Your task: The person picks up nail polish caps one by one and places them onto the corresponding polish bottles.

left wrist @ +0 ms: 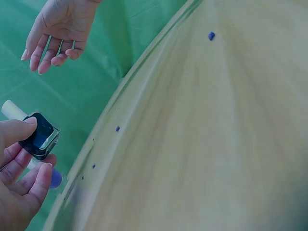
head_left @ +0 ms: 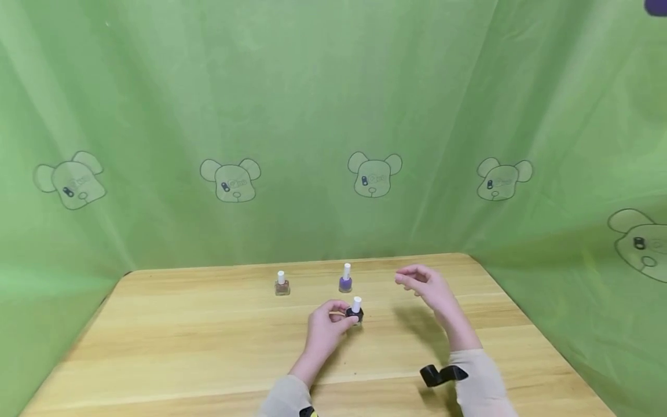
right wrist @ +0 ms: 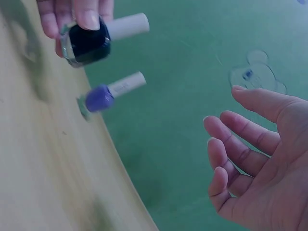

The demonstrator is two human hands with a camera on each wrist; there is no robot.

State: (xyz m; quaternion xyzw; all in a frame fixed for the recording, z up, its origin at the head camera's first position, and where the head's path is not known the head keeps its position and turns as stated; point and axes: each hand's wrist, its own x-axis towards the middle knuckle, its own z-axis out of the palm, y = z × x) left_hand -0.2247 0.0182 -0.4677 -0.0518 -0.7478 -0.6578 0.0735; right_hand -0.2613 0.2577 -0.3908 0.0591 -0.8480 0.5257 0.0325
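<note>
My left hand (head_left: 324, 331) pinches a bottle of black nail polish (head_left: 355, 315) between thumb and fingers, its white cap pointing up. The glass body of this black bottle (left wrist: 42, 134) shows close up in the left wrist view, with the thumb across its face. To the right, my right hand (head_left: 424, 285) hovers over the table with loosely bent fingers and nothing in them; its palm (right wrist: 269, 178) faces the right wrist camera. Just behind the black bottle stands a purple nail polish bottle (head_left: 345, 284) with a white cap. Farther left is a brownish nail polish bottle (head_left: 282, 286), also upright.
The wooden table (head_left: 198, 341) ends at a green curtain (head_left: 312, 116) printed with bear-like heads, which encloses the back and sides. Small dark blue specks (left wrist: 211, 36) dot the tabletop. A black strap (head_left: 443, 375) sticks out from the right sleeve.
</note>
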